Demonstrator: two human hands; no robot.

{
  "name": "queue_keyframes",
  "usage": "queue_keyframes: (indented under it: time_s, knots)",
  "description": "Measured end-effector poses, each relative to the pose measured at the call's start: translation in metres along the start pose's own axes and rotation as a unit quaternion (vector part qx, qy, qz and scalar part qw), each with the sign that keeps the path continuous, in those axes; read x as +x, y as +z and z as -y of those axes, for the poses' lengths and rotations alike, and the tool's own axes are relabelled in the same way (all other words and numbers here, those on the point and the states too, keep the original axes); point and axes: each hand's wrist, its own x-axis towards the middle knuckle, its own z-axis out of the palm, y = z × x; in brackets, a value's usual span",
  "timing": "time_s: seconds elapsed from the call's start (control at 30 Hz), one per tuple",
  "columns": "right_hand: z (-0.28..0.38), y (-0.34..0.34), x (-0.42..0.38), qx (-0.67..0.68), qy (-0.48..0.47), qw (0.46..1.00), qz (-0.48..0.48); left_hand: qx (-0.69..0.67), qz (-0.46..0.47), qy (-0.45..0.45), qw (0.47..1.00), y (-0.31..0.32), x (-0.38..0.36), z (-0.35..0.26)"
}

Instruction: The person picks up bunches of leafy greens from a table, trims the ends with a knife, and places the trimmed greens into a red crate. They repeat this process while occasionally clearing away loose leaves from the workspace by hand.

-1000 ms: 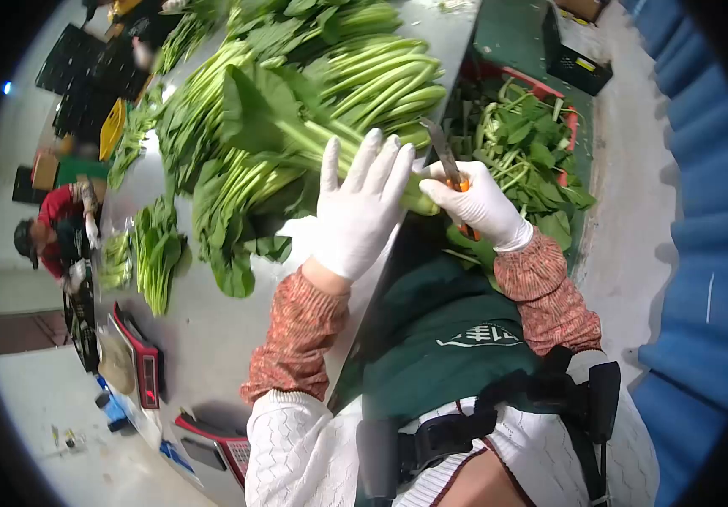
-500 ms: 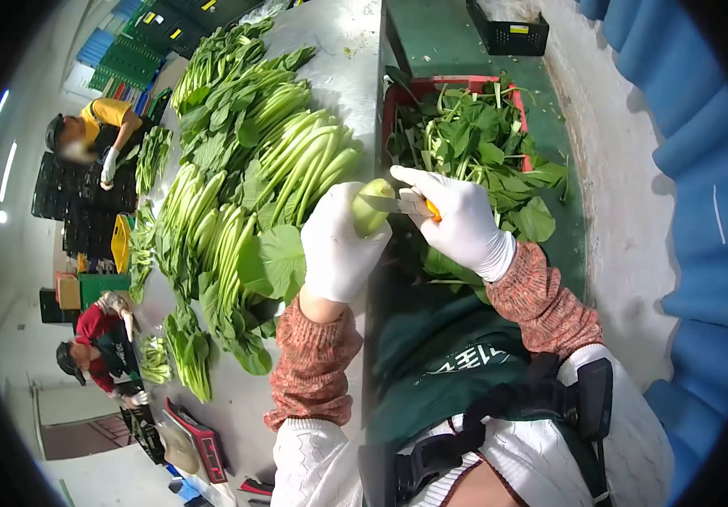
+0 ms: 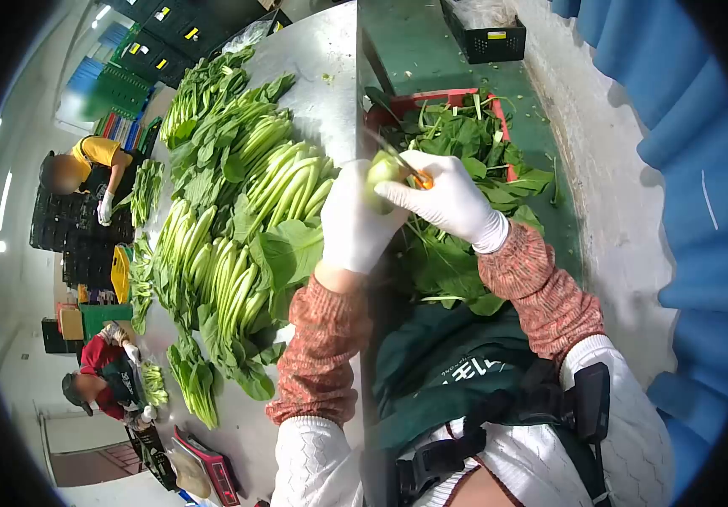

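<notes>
My left hand (image 3: 357, 218), in a white glove, is closed round a leafy green (image 3: 383, 171); its pale stalk base points away from me. A broad leaf beside that wrist may belong to it. In my gloved right hand (image 3: 444, 196) is a small knife (image 3: 421, 178) with an orange handle, the fingers wrapped round it. The blade is blurred and slants up to the left, close by the stalk base; whether it touches cannot be made out. Both hands meet over the table edge. Bunches of leafy greens (image 3: 237, 270) lie in rows left of my left hand.
A red crate (image 3: 440, 95) full of loose leaves stands on the floor right of the metal table (image 3: 321, 51). Farther off is a black crate (image 3: 495, 44) by the wall. Two co-workers stand across the table, near a red scale (image 3: 212, 465).
My right hand has moved left, up against the stalk base, and the knife has swung from lying across it to slanting upward. The view has shifted slightly.
</notes>
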Motion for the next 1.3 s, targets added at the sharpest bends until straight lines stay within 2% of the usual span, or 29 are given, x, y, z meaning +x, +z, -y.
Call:
queue_keyframes:
  time_s: [0.1, 0.13, 0.17, 0.23, 0.27, 0.37, 0.4, 0.43, 0.47, 0.57, 0.7, 0.73, 0.83, 0.9, 0.93, 0.97, 1.0, 1.03, 1.07, 1.1, 1.17, 1.2, 1.23, 1.3]
  knots:
    - [-0.008, 0.000, 0.006, 0.101, -0.007, 0.995, 0.012, -0.100, 0.034, 0.005, 0.994, -0.014, 0.013, 0.002]
    - [-0.011, -0.001, 0.009, 0.114, 0.017, 0.993, 0.012, -0.082, 0.046, -0.002, 0.996, -0.020, 0.017, 0.001]
    - [-0.012, -0.003, 0.012, 0.141, 0.023, 0.990, 0.007, -0.137, 0.078, -0.040, 0.987, -0.027, 0.022, -0.001]
    - [-0.006, -0.013, 0.017, 0.149, 0.064, 0.986, -0.024, -0.228, 0.072, -0.030, 0.970, -0.030, 0.028, 0.006]
    - [-0.002, -0.019, 0.018, 0.109, 0.086, 0.990, -0.034, -0.221, 0.115, -0.095, 0.964, -0.036, 0.029, 0.008]
    - [0.013, -0.027, 0.020, 0.123, 0.059, 0.990, 0.039, -0.396, 0.155, -0.138, 0.895, -0.036, 0.027, 0.009]
    - [0.013, -0.022, 0.020, 0.143, 0.057, 0.987, 0.053, -0.424, 0.154, -0.125, 0.884, -0.034, 0.025, 0.007]
    - [0.013, -0.017, 0.020, 0.163, 0.054, 0.983, 0.067, -0.412, 0.140, -0.095, 0.896, -0.029, 0.025, 0.009]
    - [0.004, -0.016, 0.023, 0.138, -0.002, 0.988, 0.071, -0.401, 0.128, -0.092, 0.902, -0.023, 0.025, 0.012]
    - [-0.009, -0.011, 0.029, 0.034, -0.003, 0.999, 0.007, -0.356, 0.085, -0.079, 0.927, -0.021, 0.021, 0.016]
    - [-0.034, -0.002, 0.025, 0.109, 0.007, 0.992, -0.060, -0.248, -0.007, -0.077, 0.966, -0.013, 0.019, 0.017]
    - [-0.037, -0.001, 0.022, 0.125, 0.030, 0.989, -0.067, -0.271, -0.025, -0.108, 0.956, -0.010, 0.017, 0.016]
    - [-0.053, -0.016, 0.019, 0.060, 0.087, 0.985, -0.133, -0.303, -0.158, -0.097, 0.935, -0.016, 0.011, 0.014]
    - [-0.075, -0.032, 0.022, -0.015, 0.070, 0.981, -0.179, -0.322, -0.212, -0.108, 0.916, -0.052, 0.001, 0.012]
    - [-0.093, -0.042, 0.024, -0.166, 0.074, 0.969, -0.169, -0.352, -0.240, -0.101, 0.899, -0.085, -0.009, -0.011]
    - [-0.092, -0.039, 0.026, -0.252, 0.099, 0.950, -0.156, -0.237, -0.277, -0.075, 0.928, -0.112, -0.019, -0.003]
    - [-0.090, -0.033, 0.027, -0.334, 0.123, 0.924, -0.141, -0.309, -0.355, -0.075, 0.879, -0.132, -0.030, -0.012]
    - [-0.089, -0.026, 0.029, -0.414, 0.145, 0.890, -0.122, -0.270, -0.372, -0.049, 0.887, -0.157, -0.045, -0.016]
    - [-0.087, -0.013, 0.030, -0.373, 0.121, 0.913, -0.113, -0.147, -0.369, -0.043, 0.917, -0.185, -0.062, -0.019]
    - [-0.085, 0.001, 0.033, -0.329, 0.097, 0.934, -0.103, -0.146, -0.446, -0.042, 0.882, -0.196, -0.077, -0.018]
    - [-0.093, 0.031, 0.041, -0.244, 0.048, 0.967, -0.060, 0.001, -0.443, 0.014, 0.896, -0.224, -0.117, -0.006]
    - [-0.079, 0.049, 0.043, -0.234, 0.058, 0.970, -0.038, 0.033, -0.454, -0.022, 0.890, -0.233, -0.136, -0.006]
    - [-0.078, 0.066, 0.044, -0.231, 0.016, 0.973, -0.014, 0.063, -0.463, -0.059, 0.882, -0.240, -0.154, -0.007]
    - [-0.066, 0.101, 0.045, -0.180, 0.013, 0.982, 0.063, 0.065, -0.478, -0.084, 0.872, -0.241, -0.190, 0.001]
